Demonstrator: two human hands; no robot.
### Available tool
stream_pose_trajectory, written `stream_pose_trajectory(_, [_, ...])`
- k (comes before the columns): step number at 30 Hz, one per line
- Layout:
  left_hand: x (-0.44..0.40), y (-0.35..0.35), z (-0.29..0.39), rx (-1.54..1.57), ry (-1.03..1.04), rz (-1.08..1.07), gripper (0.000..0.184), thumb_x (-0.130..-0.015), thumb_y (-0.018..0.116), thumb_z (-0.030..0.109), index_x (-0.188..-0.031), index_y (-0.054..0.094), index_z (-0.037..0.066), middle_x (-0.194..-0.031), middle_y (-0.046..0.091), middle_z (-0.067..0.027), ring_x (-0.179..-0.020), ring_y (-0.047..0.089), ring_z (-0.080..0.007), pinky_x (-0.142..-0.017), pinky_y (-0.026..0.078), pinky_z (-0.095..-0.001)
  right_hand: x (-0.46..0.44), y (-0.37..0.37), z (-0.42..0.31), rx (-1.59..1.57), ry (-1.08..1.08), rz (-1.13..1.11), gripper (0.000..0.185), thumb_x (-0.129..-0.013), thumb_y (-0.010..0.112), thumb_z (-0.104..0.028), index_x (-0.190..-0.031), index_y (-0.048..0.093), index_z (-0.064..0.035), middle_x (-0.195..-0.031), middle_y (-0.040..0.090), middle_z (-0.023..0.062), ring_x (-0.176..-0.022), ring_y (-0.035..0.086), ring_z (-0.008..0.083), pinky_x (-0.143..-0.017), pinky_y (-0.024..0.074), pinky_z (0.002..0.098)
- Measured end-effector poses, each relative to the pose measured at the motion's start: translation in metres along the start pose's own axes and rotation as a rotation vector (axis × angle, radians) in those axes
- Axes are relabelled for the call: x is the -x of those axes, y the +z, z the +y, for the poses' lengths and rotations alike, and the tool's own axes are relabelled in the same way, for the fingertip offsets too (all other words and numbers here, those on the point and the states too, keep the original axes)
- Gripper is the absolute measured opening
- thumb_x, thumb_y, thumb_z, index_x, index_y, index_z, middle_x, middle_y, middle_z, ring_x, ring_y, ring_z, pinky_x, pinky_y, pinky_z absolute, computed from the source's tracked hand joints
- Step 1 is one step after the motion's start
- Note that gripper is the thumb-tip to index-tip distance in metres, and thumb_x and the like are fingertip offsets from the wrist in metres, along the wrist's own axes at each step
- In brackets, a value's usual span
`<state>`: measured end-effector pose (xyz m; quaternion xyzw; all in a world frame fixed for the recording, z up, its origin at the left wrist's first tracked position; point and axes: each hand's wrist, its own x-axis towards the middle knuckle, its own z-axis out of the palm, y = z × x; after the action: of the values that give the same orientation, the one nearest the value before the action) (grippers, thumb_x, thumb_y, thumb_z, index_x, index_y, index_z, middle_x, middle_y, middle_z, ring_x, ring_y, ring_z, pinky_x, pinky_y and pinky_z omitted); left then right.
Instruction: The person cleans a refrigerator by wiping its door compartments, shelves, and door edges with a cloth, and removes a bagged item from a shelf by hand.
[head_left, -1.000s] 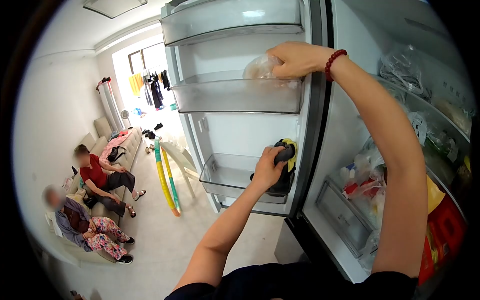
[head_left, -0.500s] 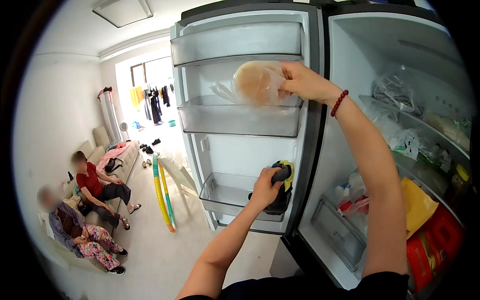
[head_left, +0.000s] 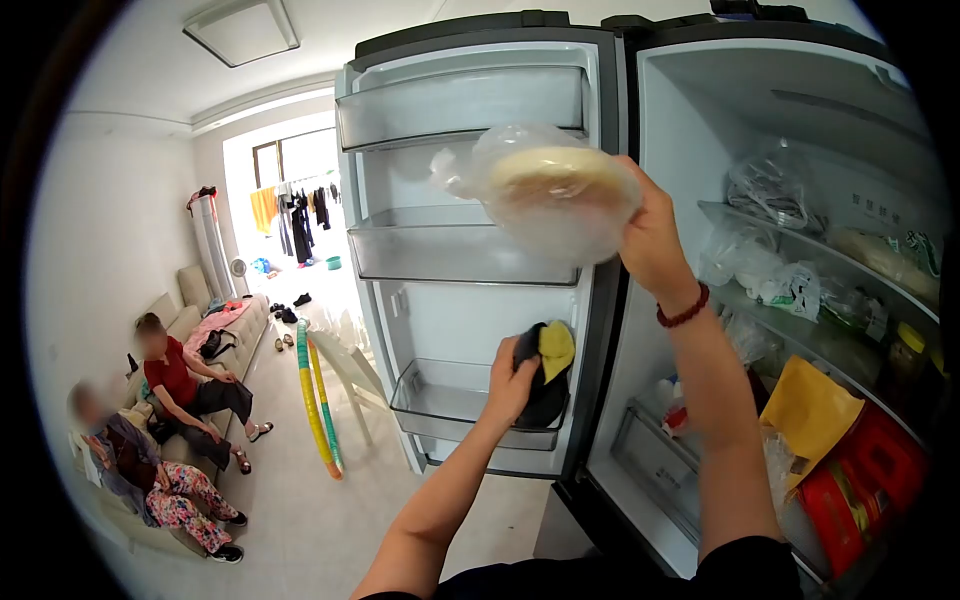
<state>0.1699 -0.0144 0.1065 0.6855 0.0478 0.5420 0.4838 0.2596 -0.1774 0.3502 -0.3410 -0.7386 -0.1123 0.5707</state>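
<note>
My right hand (head_left: 655, 230) is closed on the edge of a clear plastic bag (head_left: 545, 215) in front of the open fridge door. Inside the bag is a round, pale, flat item (head_left: 560, 170), whose kind I cannot make out. Lower down, my left hand (head_left: 512, 385) grips a grey and yellow cloth (head_left: 556, 350) at the right end of the bottom door bin (head_left: 440, 425). Something black (head_left: 543, 405) hangs below the cloth in that bin; whether it is part of the cloth I cannot tell.
Two more door bins (head_left: 460, 105) sit higher up. The open fridge to the right holds bagged food (head_left: 770, 190), a yellow packet (head_left: 810, 405) and a red package (head_left: 860, 490). Two people (head_left: 190, 385) sit on a sofa at left, near a chair (head_left: 350, 370) and hoops (head_left: 318, 410).
My right hand has drawn the bag away from the door, nearer to me and to the right, and the bag has tipped. My left hand stays low; more of the cloth's yellow side shows.
</note>
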Motion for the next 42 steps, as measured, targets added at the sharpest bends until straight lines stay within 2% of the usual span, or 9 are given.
stream_pose_trajectory(4, [0.016, -0.014, 0.055, 0.606, -0.168, 0.068, 0.044, -0.088, 0.055, 0.024, -0.125, 0.054, -0.001, -0.116, 0.062, -0.0092, -0.110, 0.057, -0.0203, -0.097, 0.043, -0.0317, 0.030, 0.025, -0.013, -0.384, -0.016, 0.067, 0.034, -0.093, 0.058, 0.000, -0.127, 0.054, 0.0002, -0.117, 0.062, 0.0034, -0.103, 0.058, 0.0098, -0.088, 0.0484, 0.0260])
stream_pose_trajectory(6, [0.030, -0.023, 0.101, 0.660, -0.256, 0.132, 0.057, -0.095, 0.052, 0.045, -0.132, 0.049, 0.002, -0.118, 0.062, -0.0098, -0.111, 0.059, -0.0215, -0.096, 0.046, -0.0344, 0.043, 0.038, -0.011, -0.652, 0.121, 0.063, 0.032, -0.095, 0.058, -0.003, -0.126, 0.054, 0.0007, -0.117, 0.062, 0.0042, -0.104, 0.059, 0.0106, -0.088, 0.0491, 0.0273])
stream_pose_trajectory(9, [0.041, -0.042, 0.130, 0.739, -0.205, 0.120, 0.064, -0.100, 0.039, 0.056, -0.129, 0.052, 0.001, -0.117, 0.062, -0.0102, -0.102, 0.061, -0.0190, -0.089, 0.049, -0.0329, 0.058, 0.057, 0.004, -0.920, 0.236, -0.044, 0.027, -0.098, 0.054, -0.009, -0.124, 0.055, -0.0014, -0.115, 0.062, 0.0034, -0.102, 0.059, 0.0101, -0.085, 0.0501, 0.0282])
stream_pose_trajectory(15, [0.061, -0.075, 0.139, 0.354, 0.017, 0.140, 0.036, -0.089, 0.068, 0.018, -0.118, 0.059, -0.001, -0.100, 0.066, -0.0043, -0.084, 0.061, -0.0103, -0.076, 0.049, -0.0263, 0.067, 0.106, -0.004, -0.827, 0.461, -0.051, 0.027, -0.100, 0.049, -0.011, -0.123, 0.055, 0.0001, -0.111, 0.064, 0.0055, -0.100, 0.061, 0.0119, -0.084, 0.0522, 0.0308])
stream_pose_trajectory(19, [0.073, -0.081, 0.146, 0.165, 0.041, 0.356, 0.026, -0.087, 0.067, 0.010, -0.110, 0.062, -0.002, -0.097, 0.068, -0.0046, -0.084, 0.063, -0.0105, -0.076, 0.050, -0.0262, 0.078, 0.132, -0.011, -0.536, 0.373, -0.197, 0.029, -0.100, 0.048, -0.011, -0.124, 0.054, 0.0029, -0.109, 0.064, 0.0068, -0.098, 0.061, 0.0122, -0.085, 0.0526, 0.0308])
stream_pose_trajectory(23, [0.082, -0.087, 0.151, 0.452, 0.013, 0.355, 0.019, -0.090, 0.062, 0.004, -0.107, 0.063, -0.002, -0.099, 0.069, -0.0059, -0.086, 0.064, -0.0117, -0.078, 0.052, -0.0282, 0.072, 0.143, -0.035, -0.523, 0.394, -0.279, 0.029, -0.097, 0.051, -0.009, -0.123, 0.054, 0.0054, -0.108, 0.064, 0.0079, -0.097, 0.061, 0.0112, -0.084, 0.0514, 0.0276])
stream_pose_trajectory(30, [0.097, -0.115, 0.145, 0.417, -0.033, 0.394, 0.020, -0.090, 0.060, 0.007, -0.107, 0.064, -0.003, -0.097, 0.069, -0.0061, -0.085, 0.064, -0.0116, -0.076, 0.051, -0.0268, 0.072, 0.155, -0.019, -0.419, 0.375, -0.384, 0.038, -0.096, 0.055, -0.013, -0.130, 0.049, 0.0033, -0.117, 0.061, 0.0094, -0.105, 0.057, 0.0114, -0.085, 0.0505, 0.0278])
stream_pose_trajectory(33, [0.110, -0.128, 0.150, 0.305, -0.102, 0.381, 0.019, -0.090, 0.061, 0.010, -0.103, 0.066, -0.003, -0.092, 0.068, -0.0056, -0.081, 0.063, -0.0111, -0.072, 0.050, -0.0252, 0.062, 0.155, -0.029, -0.735, 0.500, -0.352, 0.040, -0.096, 0.057, -0.015, -0.130, 0.048, 0.0032, -0.119, 0.060, 0.0091, -0.105, 0.056, 0.0106, -0.084, 0.0507, 0.0276])
stream_pose_trajectory(42, [0.130, -0.142, 0.133, 0.249, -0.018, 0.313, 0.025, -0.082, 0.070, 0.024, -0.089, 0.067, 0.000, -0.081, 0.067, -0.0022, -0.071, 0.060, -0.0083, -0.065, 0.047, -0.0234, 0.096, 0.195, -0.024, -0.722, 0.605, -0.392, 0.031, -0.100, 0.056, -0.026, -0.103, 0.063, 0.0042, -0.087, 0.064, -0.0011, -0.080, 0.054, 0.0029, -0.069, 0.0466, 0.0213])
